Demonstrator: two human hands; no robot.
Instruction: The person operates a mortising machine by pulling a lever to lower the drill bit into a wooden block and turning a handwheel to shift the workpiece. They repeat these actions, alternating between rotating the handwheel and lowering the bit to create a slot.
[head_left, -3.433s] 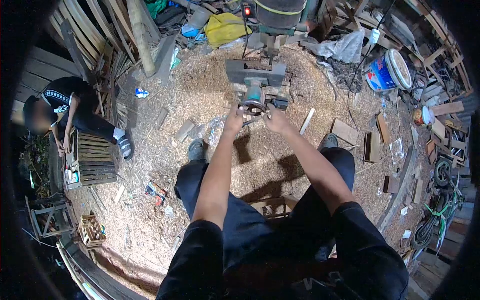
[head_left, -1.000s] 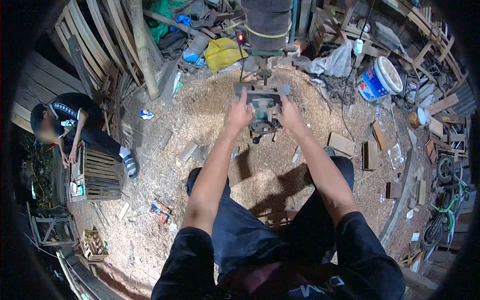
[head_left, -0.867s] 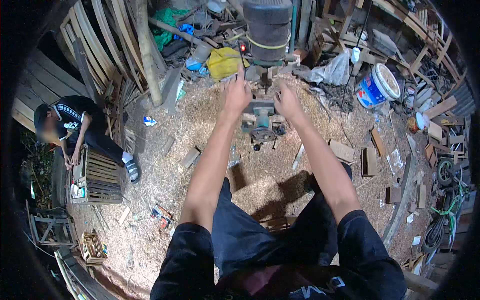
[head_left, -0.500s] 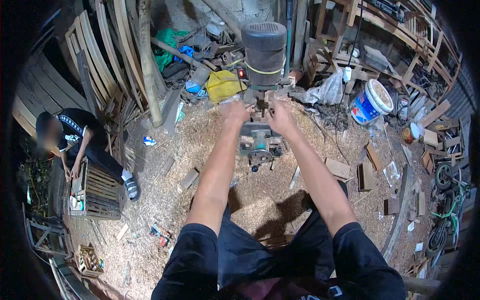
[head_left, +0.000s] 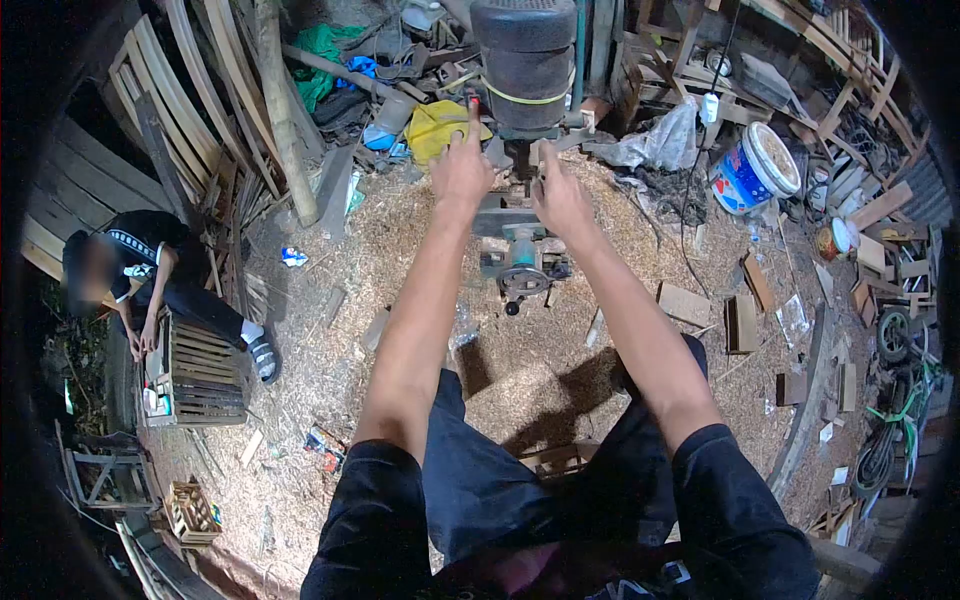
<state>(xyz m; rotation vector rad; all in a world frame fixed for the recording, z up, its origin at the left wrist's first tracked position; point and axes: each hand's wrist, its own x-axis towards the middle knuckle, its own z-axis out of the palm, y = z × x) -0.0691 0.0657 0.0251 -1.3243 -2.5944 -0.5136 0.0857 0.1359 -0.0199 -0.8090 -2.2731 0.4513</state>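
My left hand [head_left: 462, 172] points upward with the index finger stretched out, its tip at a small red-lit switch [head_left: 474, 101]; it holds nothing visible. My right hand [head_left: 563, 197] is closed at the right side of the machine's work area, its fingers round something too small to make out. Between and below the hands stands the machine's metal base [head_left: 522, 253], with a round handwheel [head_left: 524, 282] at its front. Behind them rises a dark cylindrical housing [head_left: 527, 70] with a yellow band round it.
Wood shavings [head_left: 400, 290] cover the floor. At the left a person [head_left: 150, 260] sits by a slatted crate [head_left: 205, 375]. A yellow sack [head_left: 440, 128] lies behind my left hand. A white and blue bucket [head_left: 755, 170], wood blocks [head_left: 741, 325] and a bicycle [head_left: 888, 420] are at the right.
My left hand has moved up from the machine, and its index finger has stretched out to the red-lit switch. My right hand remains beside the work area. The view has shifted slightly.
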